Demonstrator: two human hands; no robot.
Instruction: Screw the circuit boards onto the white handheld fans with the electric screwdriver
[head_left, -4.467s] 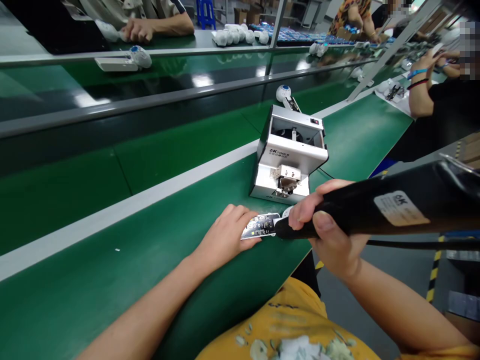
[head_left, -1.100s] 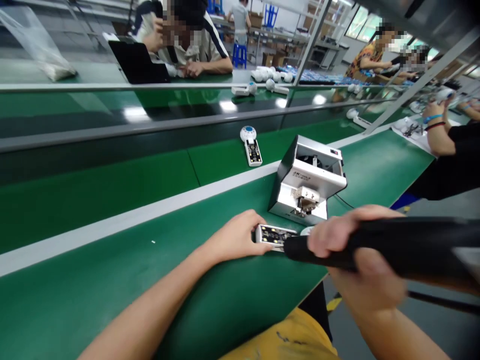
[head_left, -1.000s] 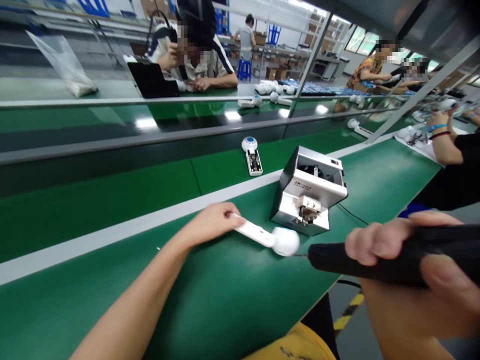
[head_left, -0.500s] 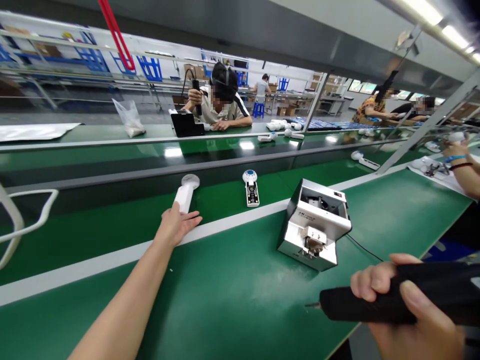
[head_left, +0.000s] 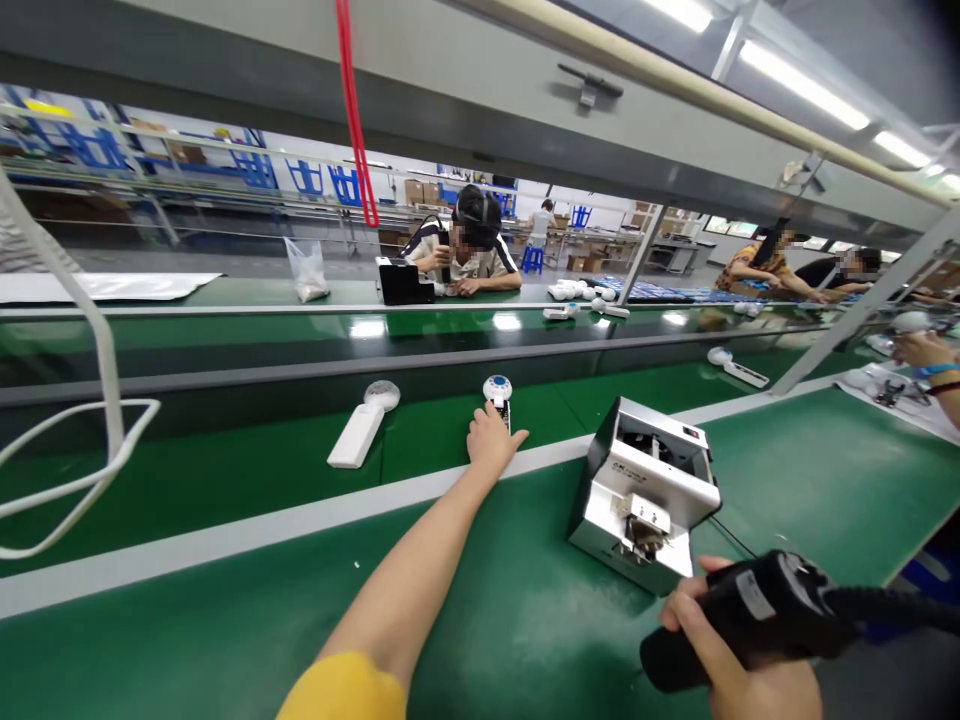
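My left hand point(head_left: 491, 438) reaches over the lower part of a white device point(head_left: 497, 388) with a blue-dotted round head and an exposed circuit board. Its fingers lie on the board end, partly hiding it; the thumb points out to the right. To the left, a second white device point(head_left: 357, 434) lies with its smooth casing up. Wrapped round a black electric screwdriver point(head_left: 750, 620) at the lower right is my right hand point(head_left: 712, 640). A silver screw feeder box point(head_left: 649, 490) sits on the green bench between the two hands.
White cable loops point(head_left: 112, 440) hang at the left. A slanted metal post point(head_left: 832, 325) rises at the right, beside another person's hand point(head_left: 930, 350). Across the line, a person point(head_left: 469, 250) bends over a black box point(head_left: 406, 284). A red cord point(head_left: 356, 130) hangs above.
My left hand has let go of the left white device and moved right onto the one with the exposed board. The screwdriver has turned, its tip now out of sight. The view has shifted.
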